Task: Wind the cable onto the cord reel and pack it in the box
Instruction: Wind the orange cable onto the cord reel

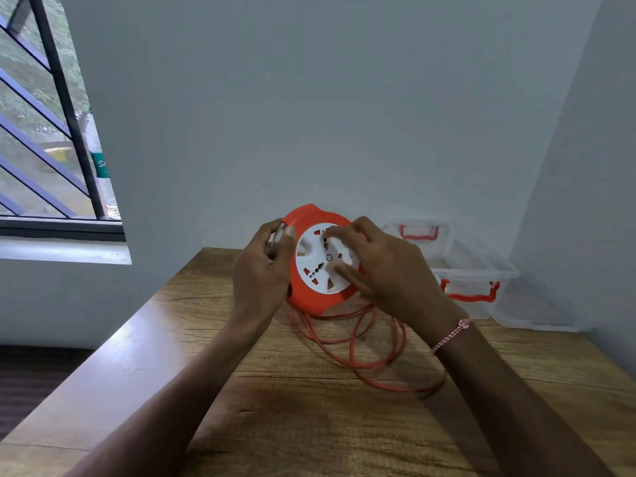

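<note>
An orange cord reel [311, 297] with a white socket face is held tilted above the wooden table [241, 390]. My left hand [263, 270] grips its left edge, thumb on the orange rim. My right hand [382, 266] lies on the white face with fingers spread and bent, fingertips on the disc. Loose loops of orange cable [364, 342] hang from the reel's underside and lie on the table below my right wrist. A clear plastic box [481, 287] with red latches stands open at the back right against the wall.
A clear lid [418, 232] with a red handle leans behind the box. Walls close off the back and right sides. A barred window [51, 132] is at the left. The table's left edge drops to a dark floor.
</note>
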Demonstrator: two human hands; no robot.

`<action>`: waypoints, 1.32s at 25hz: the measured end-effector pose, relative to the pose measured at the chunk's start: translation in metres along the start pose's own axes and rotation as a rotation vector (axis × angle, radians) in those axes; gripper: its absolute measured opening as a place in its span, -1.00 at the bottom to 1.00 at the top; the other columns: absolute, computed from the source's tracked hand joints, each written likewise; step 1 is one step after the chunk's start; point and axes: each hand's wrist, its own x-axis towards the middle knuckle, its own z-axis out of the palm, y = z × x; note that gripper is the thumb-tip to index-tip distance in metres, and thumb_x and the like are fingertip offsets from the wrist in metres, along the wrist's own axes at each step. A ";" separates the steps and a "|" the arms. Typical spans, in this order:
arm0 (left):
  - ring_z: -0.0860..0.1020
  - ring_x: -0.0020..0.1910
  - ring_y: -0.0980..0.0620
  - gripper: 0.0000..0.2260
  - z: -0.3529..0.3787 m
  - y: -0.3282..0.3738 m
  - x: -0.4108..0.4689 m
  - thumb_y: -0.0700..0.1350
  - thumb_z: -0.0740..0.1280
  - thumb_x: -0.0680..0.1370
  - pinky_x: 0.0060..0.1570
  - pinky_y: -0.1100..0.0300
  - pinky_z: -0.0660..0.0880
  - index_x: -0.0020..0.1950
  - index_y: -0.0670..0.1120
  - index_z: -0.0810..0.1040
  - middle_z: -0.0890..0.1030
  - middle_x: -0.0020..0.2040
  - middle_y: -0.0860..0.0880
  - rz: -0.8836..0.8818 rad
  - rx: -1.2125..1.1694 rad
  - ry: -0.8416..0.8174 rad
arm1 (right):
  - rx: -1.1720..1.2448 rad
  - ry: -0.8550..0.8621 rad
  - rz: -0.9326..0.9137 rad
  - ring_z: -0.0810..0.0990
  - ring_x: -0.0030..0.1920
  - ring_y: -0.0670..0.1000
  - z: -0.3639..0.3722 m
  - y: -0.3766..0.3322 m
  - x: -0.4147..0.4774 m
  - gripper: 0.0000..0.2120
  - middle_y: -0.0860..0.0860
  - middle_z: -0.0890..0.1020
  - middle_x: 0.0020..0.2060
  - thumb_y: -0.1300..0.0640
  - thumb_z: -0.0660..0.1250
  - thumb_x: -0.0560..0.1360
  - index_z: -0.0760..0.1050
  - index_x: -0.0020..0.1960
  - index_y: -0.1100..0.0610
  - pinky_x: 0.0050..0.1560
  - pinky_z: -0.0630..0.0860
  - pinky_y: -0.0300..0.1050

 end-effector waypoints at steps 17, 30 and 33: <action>0.75 -0.13 0.16 -0.76 0.009 0.002 -0.010 0.17 0.23 0.71 -0.25 0.16 0.71 0.32 0.15 0.55 0.71 -0.05 0.19 0.004 -0.036 -0.027 | 0.408 0.095 0.608 0.62 -0.24 -0.14 0.017 -0.026 0.001 -0.49 -0.13 0.64 -0.18 -0.43 0.42 0.37 0.46 0.00 -0.03 -0.40 0.47 -0.24; 0.75 -0.12 0.17 -0.77 -0.001 0.000 0.000 0.15 0.24 0.71 -0.21 0.11 0.73 0.31 0.15 0.55 0.70 -0.03 0.23 -0.042 -0.026 -0.017 | -0.194 -0.093 -0.198 0.68 -0.10 0.08 -0.008 -0.001 0.000 -0.53 0.07 0.65 0.13 -0.15 0.42 0.55 0.46 0.44 -0.23 -0.39 0.36 -0.18; 0.74 -0.13 0.11 -0.78 0.000 0.002 -0.002 0.18 0.23 0.71 -0.22 -0.02 0.73 0.29 0.19 0.55 0.71 -0.07 0.16 -0.003 -0.023 0.005 | -0.135 -0.005 -0.132 0.68 -0.20 0.08 -0.008 -0.008 0.000 -0.49 0.02 0.70 -0.06 -0.27 0.42 0.49 0.51 0.39 -0.15 -0.34 0.49 -0.13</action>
